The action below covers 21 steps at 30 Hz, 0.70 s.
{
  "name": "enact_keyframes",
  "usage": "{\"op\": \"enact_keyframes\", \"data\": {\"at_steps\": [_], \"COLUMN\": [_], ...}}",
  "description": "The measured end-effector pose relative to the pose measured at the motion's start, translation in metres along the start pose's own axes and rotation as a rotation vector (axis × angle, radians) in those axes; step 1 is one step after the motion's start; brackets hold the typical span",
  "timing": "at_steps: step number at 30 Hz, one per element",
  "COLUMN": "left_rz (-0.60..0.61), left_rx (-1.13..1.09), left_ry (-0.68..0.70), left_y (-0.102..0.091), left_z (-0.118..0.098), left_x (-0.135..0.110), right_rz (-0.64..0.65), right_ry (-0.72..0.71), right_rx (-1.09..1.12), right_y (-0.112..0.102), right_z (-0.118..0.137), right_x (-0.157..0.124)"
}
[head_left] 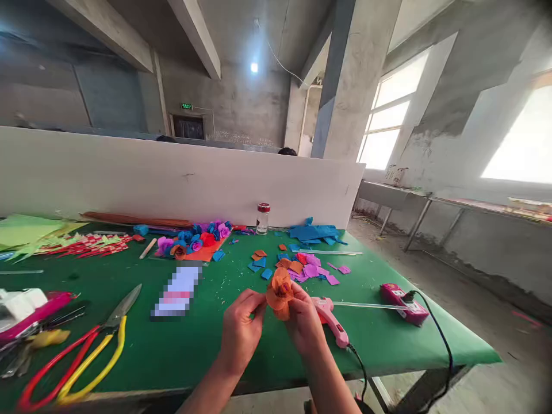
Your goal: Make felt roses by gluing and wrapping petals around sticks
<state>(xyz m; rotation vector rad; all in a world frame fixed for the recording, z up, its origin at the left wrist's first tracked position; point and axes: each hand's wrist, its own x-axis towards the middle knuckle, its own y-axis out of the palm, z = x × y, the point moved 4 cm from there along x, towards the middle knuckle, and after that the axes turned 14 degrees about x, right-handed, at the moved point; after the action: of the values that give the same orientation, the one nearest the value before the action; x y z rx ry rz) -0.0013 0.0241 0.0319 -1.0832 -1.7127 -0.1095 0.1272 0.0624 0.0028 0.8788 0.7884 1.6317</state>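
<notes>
No words or numbers can be read here: the little green sign [186,106] above the far doorway [188,127] is too small to make out, and the flat thing [176,293] on the green worktop [194,345] is blurred into squares.

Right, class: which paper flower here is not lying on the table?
The orange flower, held between the left hand and right hand; the blue, pink and red flowers lie clustered near the white partition.
</notes>
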Motion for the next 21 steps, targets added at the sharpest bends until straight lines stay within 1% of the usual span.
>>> {"op": "enact_keyframes", "data": {"at_steps": [3, 6, 8, 10, 12, 15, 18, 21], "left_rz": [0.015, 0.073, 0.138, 0.198, 0.241, 0.312, 0.373, 0.404], "left_rx": [-0.024, -0.108, -0.200, -0.318, -0.453, -0.627, -0.733, -0.797], "left_ry": [-0.032, -0.141, -0.269, -0.436, -0.609, -0.802, -0.927, -0.983], "left_y": [-0.001, 0.002, 0.007, 0.014, 0.022, 0.030, 0.032, 0.032], "left_z": [-0.002, 0.003, 0.011, 0.020, 0.027, 0.031, 0.030, 0.027], "left_x": [0.001, 0.001, 0.001, -0.001, -0.004, -0.006, -0.007, -0.006], "right_rz": [-0.004, 0.013, 0.021, 0.009, -0.032, -0.118, -0.144, -0.111], "right_ry": [0.005, 0.006, 0.003, 0.005, 0.014, 0.044, 0.063, 0.065], "right_rx": [-0.026, -0.025, -0.015, -0.011, -0.010, -0.019, -0.028, -0.062], "right_y": [0.003, 0.004, 0.003, 0.000, -0.004, -0.011, -0.013, -0.012], "right_z": [0.001, 0.001, 0.001, 0.002, 0.004, 0.006, 0.008, 0.006], "right_x": [-0.001, 0.000, 0.003, 0.005, 0.006, 0.008, 0.009, 0.010]}}
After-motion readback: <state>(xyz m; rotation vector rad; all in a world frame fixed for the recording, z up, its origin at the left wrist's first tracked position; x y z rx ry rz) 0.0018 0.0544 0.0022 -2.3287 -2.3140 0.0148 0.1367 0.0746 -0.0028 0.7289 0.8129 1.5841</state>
